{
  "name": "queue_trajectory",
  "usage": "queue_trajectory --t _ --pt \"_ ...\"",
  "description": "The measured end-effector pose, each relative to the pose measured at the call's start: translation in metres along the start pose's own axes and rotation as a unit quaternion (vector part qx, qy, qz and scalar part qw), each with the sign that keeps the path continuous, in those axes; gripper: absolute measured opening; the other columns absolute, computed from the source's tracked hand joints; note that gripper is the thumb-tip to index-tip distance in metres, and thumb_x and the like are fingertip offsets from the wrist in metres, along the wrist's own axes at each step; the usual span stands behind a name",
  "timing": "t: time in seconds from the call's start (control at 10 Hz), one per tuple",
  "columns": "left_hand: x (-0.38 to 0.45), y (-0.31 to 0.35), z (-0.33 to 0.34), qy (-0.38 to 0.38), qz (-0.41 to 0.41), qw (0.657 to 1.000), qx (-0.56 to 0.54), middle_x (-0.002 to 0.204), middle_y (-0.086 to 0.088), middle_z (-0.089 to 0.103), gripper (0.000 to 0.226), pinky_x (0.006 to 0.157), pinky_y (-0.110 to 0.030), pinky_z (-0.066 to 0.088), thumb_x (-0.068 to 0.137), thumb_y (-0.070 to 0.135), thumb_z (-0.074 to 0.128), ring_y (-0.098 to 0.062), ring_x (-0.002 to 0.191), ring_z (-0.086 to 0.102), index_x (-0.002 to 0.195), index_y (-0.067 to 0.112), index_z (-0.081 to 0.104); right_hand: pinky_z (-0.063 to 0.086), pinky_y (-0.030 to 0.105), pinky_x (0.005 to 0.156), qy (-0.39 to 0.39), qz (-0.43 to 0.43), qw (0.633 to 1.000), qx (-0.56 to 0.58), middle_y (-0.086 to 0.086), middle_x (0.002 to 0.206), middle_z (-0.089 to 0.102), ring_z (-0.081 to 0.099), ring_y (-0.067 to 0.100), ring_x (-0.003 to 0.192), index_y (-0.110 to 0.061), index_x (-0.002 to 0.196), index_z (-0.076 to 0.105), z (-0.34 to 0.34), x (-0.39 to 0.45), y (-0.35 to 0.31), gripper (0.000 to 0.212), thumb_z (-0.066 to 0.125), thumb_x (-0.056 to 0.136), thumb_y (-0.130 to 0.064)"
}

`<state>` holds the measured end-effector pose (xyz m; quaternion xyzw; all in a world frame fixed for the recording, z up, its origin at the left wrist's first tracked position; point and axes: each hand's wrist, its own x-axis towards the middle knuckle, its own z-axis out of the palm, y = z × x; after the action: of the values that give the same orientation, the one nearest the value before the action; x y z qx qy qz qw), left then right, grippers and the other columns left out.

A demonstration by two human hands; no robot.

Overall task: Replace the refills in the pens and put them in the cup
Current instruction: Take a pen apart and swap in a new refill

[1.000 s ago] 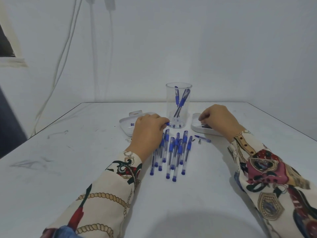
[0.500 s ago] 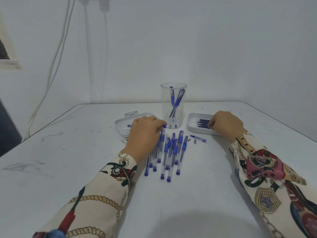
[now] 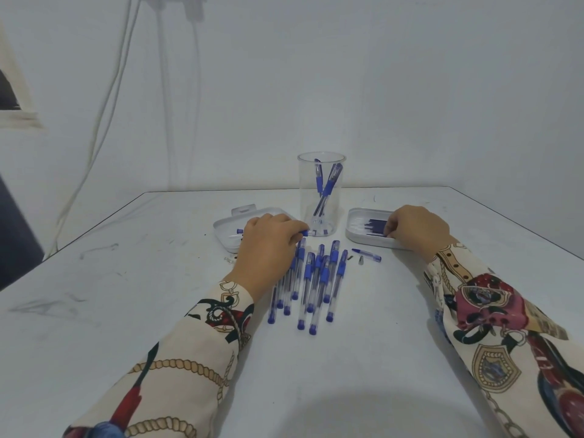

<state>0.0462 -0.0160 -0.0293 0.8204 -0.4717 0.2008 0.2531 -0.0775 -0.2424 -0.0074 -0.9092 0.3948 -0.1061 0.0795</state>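
Both hands (image 3: 267,240) forward, seemingly curled

Between my left hand (image 3: 268,245) and my right hand (image 3: 415,230) the clear cup (image 3: 321,197) stands upright, flanked close by the left tray (image 3: 226,230) and the right tray (image 3: 355,233). The row of pens (image 3: 311,279) fills the middle before me, with a loose cap (image 3: 368,256) beside it. Bare table (image 3: 363,358) lies open nearer me and out toward both side edges.

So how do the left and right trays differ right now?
The left tray looks nearly empty, with a blue-tipped piece or two; the right tray holds a row of dark blue refills. The left hand partly hides the first; the right hand reaches into the second. Both are shallow and white.
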Motion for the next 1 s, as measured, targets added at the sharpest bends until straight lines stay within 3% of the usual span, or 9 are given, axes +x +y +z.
queue_trajectory --t 0.2,0.4,0.5,0.6,0.7,1.0 --pt "-0.001 0.001 -0.001 -0.003 -0.003 1.0 0.001 0.115 0.003 0.064 0.028 0.098 -0.036 0.033 0.098 0.025 0.044 -0.018 0.103 0.054 0.119 0.027 0.062 0.037 0.027 0.067 -0.001 -0.004 1.0 0.006 0.004 0.105 0.064 0.054 0.021 0.087 -0.022 0.086 0.068 -0.002 -0.003 -0.002 0.019 0.056 0.089 -0.008" --pt "0.0 0.001 0.0 -0.011 -0.007 1.0 -0.018 0.112 0.0 0.064 0.028 0.091 -0.037 0.04 0.098 0.025 0.044 -0.02 0.101 0.053 0.119 0.025 0.062 0.036 0.029 0.069 0.085 -0.081 0.99 0.082 -0.003 0.097 0.063 0.052 0.017 0.087 -0.025 0.086 0.062 -0.005 -0.011 -0.004 0.011 0.056 0.09 -0.016" --pt "-0.001 0.0 -0.001 -0.006 -0.009 1.0 -0.017 0.11 -0.001 0.064 0.028 0.089 -0.038 0.041 0.098 0.025 0.044 -0.021 0.1 0.053 0.119 0.025 0.062 0.04 0.029 0.07 0.075 -0.143 0.977 0.14 -0.009 0.089 0.064 0.055 0.011 0.081 -0.028 0.084 0.064 -0.009 -0.017 -0.013 0.013 0.058 0.089 -0.018" --pt "-0.001 0.001 -0.002 -0.002 -0.016 1.0 -0.019 0.111 -0.002 0.064 0.029 0.089 -0.038 0.041 0.099 0.025 0.042 -0.022 0.101 0.052 0.121 0.023 0.061 0.034 0.021 0.064 0.036 -0.198 0.964 0.175 -0.015 0.082 0.061 0.048 -0.004 0.074 -0.028 0.084 0.065 -0.011 -0.023 -0.024 0.012 0.062 0.088 -0.017" --pt "-0.001 0.001 -0.002 -0.004 -0.016 1.0 -0.016 0.11 -0.004 0.064 0.03 0.088 -0.038 0.041 0.099 0.024 0.041 -0.023 0.102 0.052 0.122 0.021 0.061 0.031 0.014 0.063 0.034 -0.217 0.96 0.172 -0.022 0.079 0.058 0.045 -0.008 0.071 -0.029 0.084 0.065 -0.009 -0.025 -0.031 0.012 0.064 0.087 -0.018" --pt "-0.002 0.001 -0.001 -0.001 -0.01 1.0 -0.022 0.11 -0.003 0.065 0.03 0.088 -0.039 0.044 0.099 0.026 0.042 -0.022 0.1 0.055 0.12 0.021 0.061 0.031 0.015 0.063 0.024 -0.221 0.957 0.187 -0.024 0.078 0.057 0.046 -0.007 0.072 -0.029 0.084 0.065 -0.005 -0.027 -0.033 0.013 0.063 0.088 -0.017"
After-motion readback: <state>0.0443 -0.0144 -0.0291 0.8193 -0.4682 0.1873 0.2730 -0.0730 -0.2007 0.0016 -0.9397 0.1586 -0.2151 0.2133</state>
